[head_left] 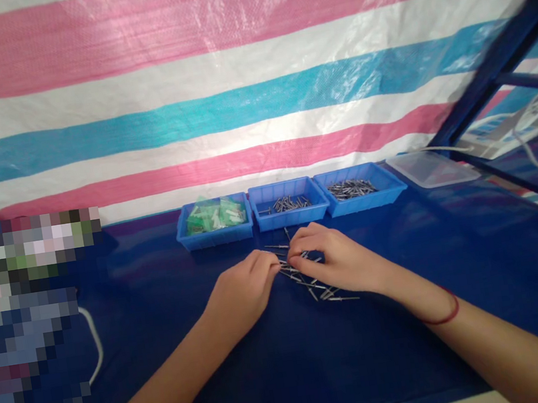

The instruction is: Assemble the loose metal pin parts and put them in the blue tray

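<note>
A loose pile of blind rivets (314, 283), thin silver pins with thicker ends, lies on the dark blue table. My left hand (244, 289) is at the pile's left edge, thumb and fingers pinched together around a rivet whose end shows at the fingertips. Over the pile, my right hand (330, 256) has its fingers curled and its thumb bent inward. Its fingertips are close to the left ones, and what they hold, if anything, is hidden among the rivets. Part of the pile is covered by the right hand.
Behind the pile stand three blue bins: one with green-and-white packets (215, 215), a middle bin (292, 218) and a right bin (374, 199), both with rivets. A clear plastic lid (433, 168) lies at right. A white cable (94, 335) curves at left beside a blurred area.
</note>
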`<state>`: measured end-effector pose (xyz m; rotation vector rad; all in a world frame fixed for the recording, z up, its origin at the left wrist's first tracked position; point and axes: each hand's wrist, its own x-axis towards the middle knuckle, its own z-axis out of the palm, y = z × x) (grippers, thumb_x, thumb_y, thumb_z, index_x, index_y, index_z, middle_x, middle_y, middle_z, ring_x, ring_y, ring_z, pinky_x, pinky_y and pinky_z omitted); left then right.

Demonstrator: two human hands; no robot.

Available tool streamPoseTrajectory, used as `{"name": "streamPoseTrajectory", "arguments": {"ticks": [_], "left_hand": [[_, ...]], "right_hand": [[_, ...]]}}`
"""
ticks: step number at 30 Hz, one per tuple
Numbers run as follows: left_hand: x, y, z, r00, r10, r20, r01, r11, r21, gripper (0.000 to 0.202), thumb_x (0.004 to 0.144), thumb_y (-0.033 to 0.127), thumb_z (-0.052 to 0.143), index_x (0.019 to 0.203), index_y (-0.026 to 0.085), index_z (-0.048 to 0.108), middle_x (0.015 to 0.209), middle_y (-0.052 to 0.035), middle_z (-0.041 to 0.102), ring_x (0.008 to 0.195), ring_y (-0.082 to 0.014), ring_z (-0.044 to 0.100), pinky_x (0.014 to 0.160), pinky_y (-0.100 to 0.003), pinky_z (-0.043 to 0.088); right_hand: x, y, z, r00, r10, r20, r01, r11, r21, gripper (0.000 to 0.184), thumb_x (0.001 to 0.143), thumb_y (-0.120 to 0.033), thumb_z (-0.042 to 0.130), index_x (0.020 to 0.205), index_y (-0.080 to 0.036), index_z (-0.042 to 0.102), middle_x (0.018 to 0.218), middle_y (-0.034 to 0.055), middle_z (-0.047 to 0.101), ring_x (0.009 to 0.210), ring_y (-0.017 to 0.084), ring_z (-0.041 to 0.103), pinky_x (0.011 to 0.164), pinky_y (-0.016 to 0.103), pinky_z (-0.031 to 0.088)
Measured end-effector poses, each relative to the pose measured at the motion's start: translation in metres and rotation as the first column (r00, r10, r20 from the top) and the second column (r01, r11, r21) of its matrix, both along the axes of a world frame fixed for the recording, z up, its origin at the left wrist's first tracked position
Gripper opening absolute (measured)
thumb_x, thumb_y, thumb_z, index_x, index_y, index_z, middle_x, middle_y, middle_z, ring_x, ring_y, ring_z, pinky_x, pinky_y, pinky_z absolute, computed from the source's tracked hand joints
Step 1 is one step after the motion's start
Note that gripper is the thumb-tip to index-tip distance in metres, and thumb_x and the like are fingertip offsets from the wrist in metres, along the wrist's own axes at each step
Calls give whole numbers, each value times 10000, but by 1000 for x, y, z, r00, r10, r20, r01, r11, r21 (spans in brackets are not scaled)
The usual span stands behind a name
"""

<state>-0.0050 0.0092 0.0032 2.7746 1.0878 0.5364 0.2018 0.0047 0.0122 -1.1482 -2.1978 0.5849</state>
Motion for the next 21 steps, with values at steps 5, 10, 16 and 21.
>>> {"name": "streamPoseTrajectory", "arguments": {"ticks": [5, 10, 16, 21], "left_hand": [[-4, 4, 5, 961, 100, 256, -57, 984, -170, 193, 951, 263, 419, 944, 183, 594, 894, -31, 640, 847, -153, 616, 786, -269, 462], [3, 0, 3, 780, 292, 554, 37, 861, -506, 230, 845, 303, 603, 1052, 203, 596, 899, -13, 667, 605, -94, 596, 574, -207, 471], [5, 1, 5, 692, 374, 618, 81, 810, -581, 176, 819, 321, 623, 896, 165, 651, 672, 8, 641, 539, -89, 572, 516, -187, 427], [4, 1, 7, 689, 364, 626, 72, 826, -559, 157, 825, 293, 602, 885, 167, 675, 605, 23, 620, 544, -94, 574, 546, -192, 441]], "right_hand": [[-1, -3, 5, 993, 42, -112, -52, 995, -86, 167, 865, -262, 554, 771, -201, 678, 846, 35, 669, 841, 168, 582, 781, 314, 431], [-5, -3, 4, 958, 7, -287, -67, 978, -199, 163, 859, -280, 568, 799, -179, 682, 836, 45, 644, 770, 150, 573, 695, 276, 442], [-10, -5, -1, 912, -51, -407, -98, 936, -338, 227, 856, -362, 576, 828, -162, 680, 843, 42, 603, 711, 131, 541, 637, 265, 425], [-11, -5, -2, 916, -73, -394, -72, 937, -341, 215, 852, -362, 579, 863, -172, 680, 844, 40, 608, 711, 133, 543, 628, 265, 435]]}}
